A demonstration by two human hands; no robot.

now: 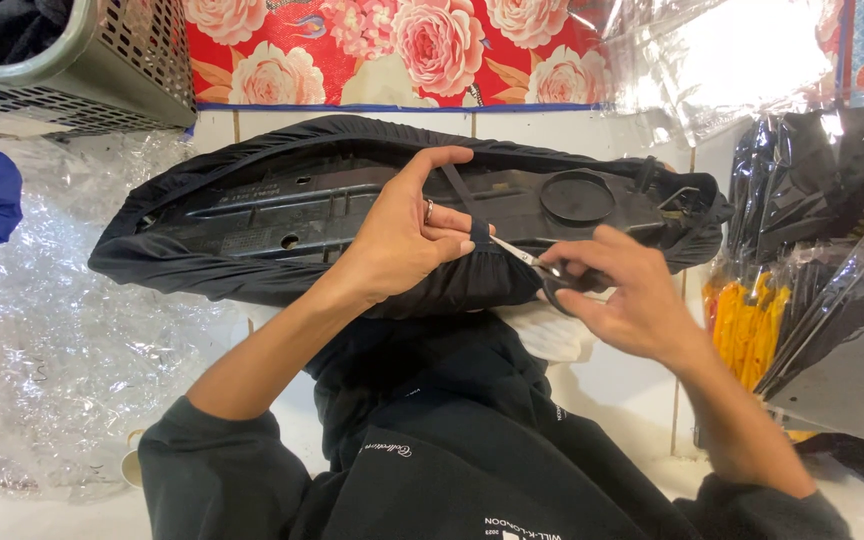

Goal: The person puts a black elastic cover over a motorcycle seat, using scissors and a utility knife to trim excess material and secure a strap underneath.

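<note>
Pinching a narrow black strap (464, 200), the left hand (397, 240) is keeping its fingers (452, 232) clamped together on the band and pulling it taut across the upturned underside of a long seat (352, 215). Just beside those fingers, the right hand (627, 295) is closing its own fingers around the dark handles of small scissors (537, 265), whose thin steel blades are pointing at the strap where it meets the gathered hem.

With the blade tips working so near the left fingertips, a slip could nick skin; a cut angled too low could slice the stretchy black cover (252, 275) instead of the strap, and the taut band may snap back once severed.

Outward, the seat's hard moulded plastic base is showing ribs, holes and a round recess, wrapped by matt, wrinkled fabric. Beyond are lying crinkly clear bubble wrap (62, 330), glossy plastic packets (812, 270) and a perforated metal basket (102, 70).
</note>
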